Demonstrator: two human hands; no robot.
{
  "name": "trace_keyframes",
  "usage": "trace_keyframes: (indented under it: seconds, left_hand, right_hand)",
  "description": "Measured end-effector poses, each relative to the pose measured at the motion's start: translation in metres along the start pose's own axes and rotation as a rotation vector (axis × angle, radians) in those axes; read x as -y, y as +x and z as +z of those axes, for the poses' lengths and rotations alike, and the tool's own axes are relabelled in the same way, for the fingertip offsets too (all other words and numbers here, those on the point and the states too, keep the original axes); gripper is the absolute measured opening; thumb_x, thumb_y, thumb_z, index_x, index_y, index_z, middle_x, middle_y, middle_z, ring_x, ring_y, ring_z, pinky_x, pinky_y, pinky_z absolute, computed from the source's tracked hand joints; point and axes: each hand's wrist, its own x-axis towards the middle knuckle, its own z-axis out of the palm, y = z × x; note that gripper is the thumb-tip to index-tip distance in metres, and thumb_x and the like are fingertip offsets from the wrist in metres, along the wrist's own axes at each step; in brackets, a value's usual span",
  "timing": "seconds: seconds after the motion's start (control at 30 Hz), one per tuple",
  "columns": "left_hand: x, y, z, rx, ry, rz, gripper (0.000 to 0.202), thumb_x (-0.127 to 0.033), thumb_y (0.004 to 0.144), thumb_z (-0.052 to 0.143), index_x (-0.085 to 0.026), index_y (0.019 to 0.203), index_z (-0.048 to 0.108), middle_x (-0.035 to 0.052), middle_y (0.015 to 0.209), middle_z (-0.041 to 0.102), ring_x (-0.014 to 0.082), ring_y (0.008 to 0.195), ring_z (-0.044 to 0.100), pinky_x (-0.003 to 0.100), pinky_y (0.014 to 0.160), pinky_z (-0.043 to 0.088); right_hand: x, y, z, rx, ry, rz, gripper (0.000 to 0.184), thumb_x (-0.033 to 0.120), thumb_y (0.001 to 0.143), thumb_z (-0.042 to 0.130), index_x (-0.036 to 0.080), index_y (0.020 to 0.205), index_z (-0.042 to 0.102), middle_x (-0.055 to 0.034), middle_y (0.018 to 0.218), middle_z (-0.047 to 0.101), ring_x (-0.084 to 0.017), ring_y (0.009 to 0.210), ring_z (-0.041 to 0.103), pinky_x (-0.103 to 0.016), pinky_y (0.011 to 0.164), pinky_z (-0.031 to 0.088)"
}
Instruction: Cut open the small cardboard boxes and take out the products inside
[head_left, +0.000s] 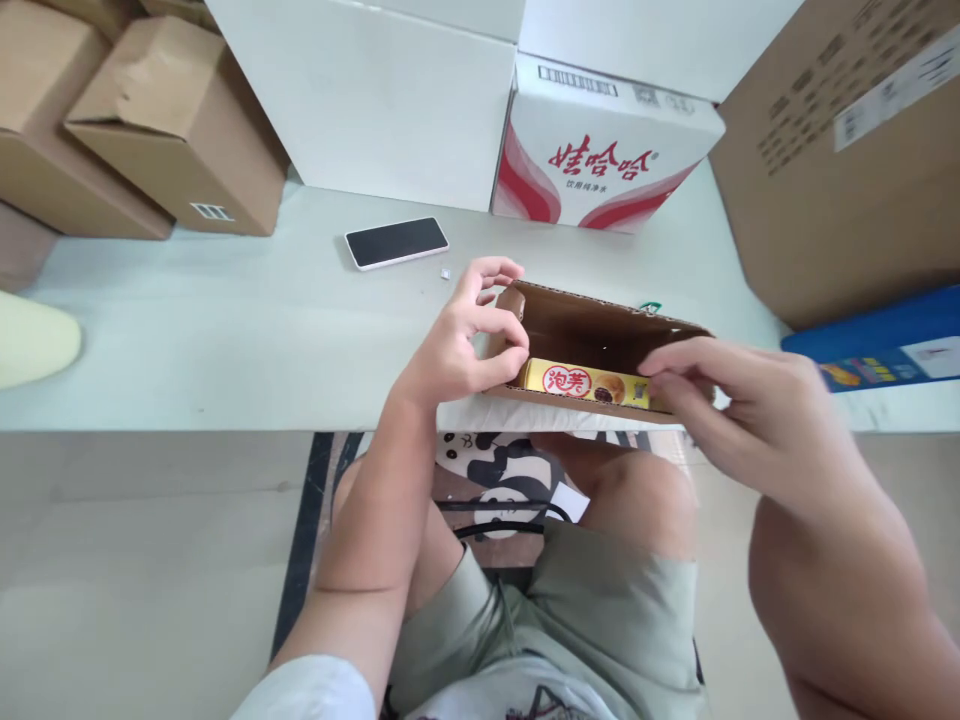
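A small open brown cardboard box (592, 325) sits at the near edge of the pale table (225, 330). Inside it lies a yellow snack packet (581, 383) with a red label. My left hand (469, 335) grips the box's left end, thumb and fingers curled around the wall. My right hand (742, 400) pinches the right end of the yellow packet at the box's near right corner.
A phone (396, 242) lies face up behind the box, with a tiny white bit (445, 272) beside it. A white carton with red print (600, 145), big white boxes (375, 90), brown cartons (165, 120) (847, 150) and a blue package (885, 340) ring the table.
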Motion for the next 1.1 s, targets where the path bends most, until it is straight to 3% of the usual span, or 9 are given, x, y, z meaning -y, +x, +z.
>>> trace_keyframes:
  seconds: [0.13,0.23,0.37,0.53,0.63,0.83,0.97,1.1]
  left_hand:
    - [-0.008,-0.002,-0.004,0.079,-0.046,-0.017,0.014,-0.029,0.082,0.069,-0.023,0.072,0.074,0.0078,0.149,0.056,0.0316,0.142,0.057,0.051,0.127,0.048]
    - [-0.009,-0.002,-0.007,0.116,-0.090,-0.016,0.017,-0.030,0.083,0.068,-0.021,0.069,0.075,0.0077,0.150,0.056,0.0301,0.135,0.063,0.050,0.128,0.047]
    - [-0.008,-0.002,-0.008,0.124,-0.122,-0.004,0.019,-0.029,0.082,0.069,-0.021,0.066,0.074,0.0072,0.151,0.056,0.0300,0.139,0.060,0.047,0.130,0.045]
    - [-0.005,0.000,-0.005,0.102,-0.125,-0.008,0.018,-0.028,0.082,0.071,-0.022,0.066,0.075,0.0052,0.152,0.057,0.0301,0.141,0.059,0.046,0.131,0.045]
    - [-0.004,0.001,-0.004,0.087,-0.123,-0.005,0.019,-0.030,0.083,0.071,-0.021,0.066,0.074,0.0059,0.151,0.058,0.0290,0.140,0.060,0.045,0.132,0.043]
    - [-0.001,0.002,-0.003,0.057,-0.090,-0.018,0.023,-0.033,0.083,0.069,-0.021,0.064,0.073,0.0067,0.149,0.059,0.0301,0.139,0.061,0.047,0.131,0.044]
    - [0.001,0.003,-0.003,0.047,-0.071,-0.023,0.024,-0.035,0.083,0.070,-0.022,0.063,0.074,0.0061,0.149,0.060,0.0294,0.135,0.063,0.047,0.128,0.047]
    - [0.000,0.004,-0.003,0.071,-0.054,-0.020,0.025,-0.037,0.083,0.070,-0.022,0.062,0.072,0.0065,0.148,0.061,0.0320,0.137,0.061,0.051,0.128,0.046]
  right_hand:
    - [0.016,0.034,-0.001,0.464,-0.114,0.117,0.029,0.029,0.101,0.042,0.025,0.088,0.067,-0.0001,0.075,0.072,-0.015,0.063,0.063,-0.031,0.064,0.049]
    - [0.009,0.050,0.008,0.665,-0.182,0.088,0.036,0.032,0.103,0.036,0.023,0.086,0.066,-0.0027,0.089,0.076,-0.017,0.075,0.068,-0.032,0.070,0.050]
    - [0.000,0.054,0.012,0.681,-0.240,0.080,0.040,0.038,0.105,0.033,0.023,0.097,0.070,-0.0047,0.102,0.079,-0.020,0.089,0.072,-0.034,0.080,0.053]
    - [-0.005,0.055,0.013,0.725,-0.249,0.112,0.042,0.037,0.105,0.038,0.026,0.124,0.074,-0.0029,0.129,0.078,-0.023,0.110,0.074,-0.039,0.096,0.057]
    - [-0.012,0.061,0.016,0.723,-0.311,0.068,0.045,0.036,0.102,0.042,0.024,0.135,0.071,-0.0058,0.135,0.076,-0.026,0.112,0.074,-0.042,0.099,0.057]
    - [-0.024,0.078,0.026,0.807,-0.380,-0.011,0.058,0.033,0.087,0.065,0.025,0.145,0.064,-0.0081,0.146,0.069,-0.031,0.126,0.069,-0.043,0.103,0.056]
    - [-0.024,0.080,0.033,0.848,-0.477,-0.018,0.043,0.032,0.084,0.068,0.029,0.127,0.070,-0.0064,0.134,0.074,-0.028,0.109,0.073,-0.036,0.082,0.055]
    - [-0.019,0.075,0.040,0.872,-0.676,0.067,0.061,0.038,0.086,0.068,0.029,0.146,0.059,-0.0092,0.115,0.079,-0.029,0.089,0.073,-0.034,0.064,0.044]
